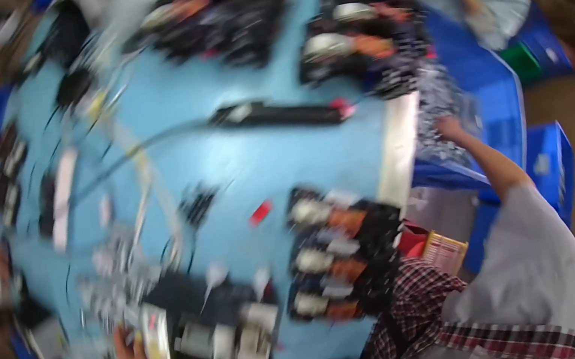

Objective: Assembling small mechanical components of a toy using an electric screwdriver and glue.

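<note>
Blue table [285, 165], occupied by several clusters of black bundles [339, 262] with white and orange parts, laid out in rows. Progress, in this inspector's judgement: the bundles look set in order, while the sorting of small loose goods appears unfinished. Many small grey pieces [441, 97] remain in the blue bin [502, 121] at the table's right edge, and a loose heap of pale packets [110, 277] lies unsorted at the left. No finished count can be established.

Hands: well apart. The right hand [450, 128] reaches into the bin, at the grey pieces; its fingers are too blurred to tell whether anything is gripped. The left hand [132, 357] is just beside a pale box [156, 342], below the heap, fingers pointing up; whether it touches or holds anything, and how far it is open, cannot be told.
</note>
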Motion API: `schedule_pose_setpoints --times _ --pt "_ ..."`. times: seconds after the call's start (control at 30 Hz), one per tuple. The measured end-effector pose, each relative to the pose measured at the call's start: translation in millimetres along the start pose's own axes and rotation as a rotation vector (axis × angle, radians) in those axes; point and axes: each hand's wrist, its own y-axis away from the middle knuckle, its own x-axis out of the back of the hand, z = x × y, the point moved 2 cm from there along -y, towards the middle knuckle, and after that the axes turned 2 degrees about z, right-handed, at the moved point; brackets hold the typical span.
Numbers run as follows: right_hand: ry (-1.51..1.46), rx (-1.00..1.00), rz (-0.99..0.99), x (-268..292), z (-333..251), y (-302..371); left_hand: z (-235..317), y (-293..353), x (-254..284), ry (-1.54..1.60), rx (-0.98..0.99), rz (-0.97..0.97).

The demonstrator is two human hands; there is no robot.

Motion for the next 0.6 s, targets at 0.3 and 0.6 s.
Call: schedule_pose_setpoints --times 0.3,0.6 --pt "-0.921 -0.091 -0.063 -109.3 -54.9 -80.4 -85.7 -61.3 -10.8 -0.004 0.0 -0.03" --pt "-1.401 0.156 0.124 -160.6 -43.4 -96.0 96.8 20.1 -30.1 0.089 0.437 0.309"
